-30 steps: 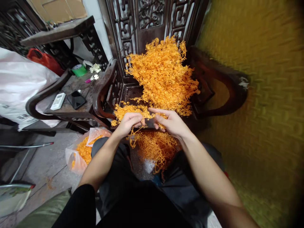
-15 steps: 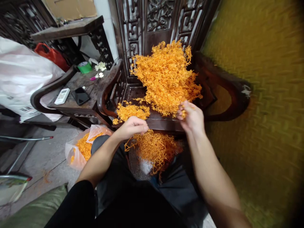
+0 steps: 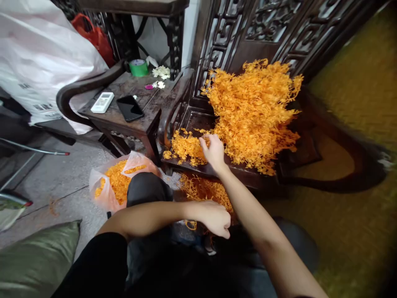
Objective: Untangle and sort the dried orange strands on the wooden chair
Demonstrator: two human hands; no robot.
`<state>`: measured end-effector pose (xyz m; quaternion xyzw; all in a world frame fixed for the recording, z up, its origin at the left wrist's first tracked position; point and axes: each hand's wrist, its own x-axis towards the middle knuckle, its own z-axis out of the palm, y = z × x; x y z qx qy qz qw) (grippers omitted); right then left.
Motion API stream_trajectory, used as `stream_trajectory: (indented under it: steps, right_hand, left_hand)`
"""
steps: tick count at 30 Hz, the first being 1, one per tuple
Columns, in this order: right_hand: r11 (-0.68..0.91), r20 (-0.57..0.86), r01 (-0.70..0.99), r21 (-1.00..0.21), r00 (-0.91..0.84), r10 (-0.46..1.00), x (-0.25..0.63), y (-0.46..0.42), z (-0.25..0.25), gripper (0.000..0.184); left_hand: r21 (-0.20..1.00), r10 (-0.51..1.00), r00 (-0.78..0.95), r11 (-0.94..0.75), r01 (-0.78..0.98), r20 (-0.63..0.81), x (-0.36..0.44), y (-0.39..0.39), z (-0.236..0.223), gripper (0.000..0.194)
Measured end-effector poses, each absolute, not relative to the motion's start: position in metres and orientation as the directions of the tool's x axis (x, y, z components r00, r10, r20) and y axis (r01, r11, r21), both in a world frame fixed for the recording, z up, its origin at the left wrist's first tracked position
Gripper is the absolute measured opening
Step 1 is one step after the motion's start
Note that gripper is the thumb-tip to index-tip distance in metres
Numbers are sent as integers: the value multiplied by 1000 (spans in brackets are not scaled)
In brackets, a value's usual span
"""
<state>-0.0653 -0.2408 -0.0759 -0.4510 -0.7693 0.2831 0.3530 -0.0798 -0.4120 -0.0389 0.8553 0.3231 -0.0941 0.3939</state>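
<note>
My right hand [image 3: 214, 152] reaches to the right edge of a small heap of orange stringy pieces [image 3: 187, 150] at the front left of a dark wooden chair seat. Its thumb and fingers curl around orange strands there, partly hidden. My left hand [image 3: 214, 219] is nearer to me, palm down, above a pile of longer orange strands [image 3: 204, 188] below the seat. The fingers of that hand are folded and what they hold is hidden; a loose orange loop [image 3: 190, 224] shows beside it. A much larger orange heap [image 3: 252, 116] rests against the chair's carved back.
On a side table [image 3: 114, 82] at left are a phone [image 3: 130, 108], a white remote [image 3: 102, 102], green tape [image 3: 138, 67] and small flowers [image 3: 161, 72]. A plastic bag [image 3: 104, 190] of orange pieces stands on the floor. The chair's curved armrest [image 3: 356, 161] is at right.
My right hand has moved from the front of the large heap left to the small heap. My left hand has come down toward my lap. The view has shifted and tilted.
</note>
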Motion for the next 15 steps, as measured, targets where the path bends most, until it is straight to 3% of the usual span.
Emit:
stream_trajectory:
  steps: [3,6,15]
  right_hand:
    - [596,263,635,-492,-544,797,-84,-241,-83,58]
    - [707,184,654,-271,-685,705,-96,-245,-98,60]
    - [713,28,682,-165,-719,694,-106,-243,-126,72]
  left_hand:
    - [568,464,762,-509,647,-452,-84,-412,-39,43]
    - [591,448,780,-511,624,-436,-85,-412,-38,43]
    - [636,411,822,-523,567,-395,-80,-411,-37,45]
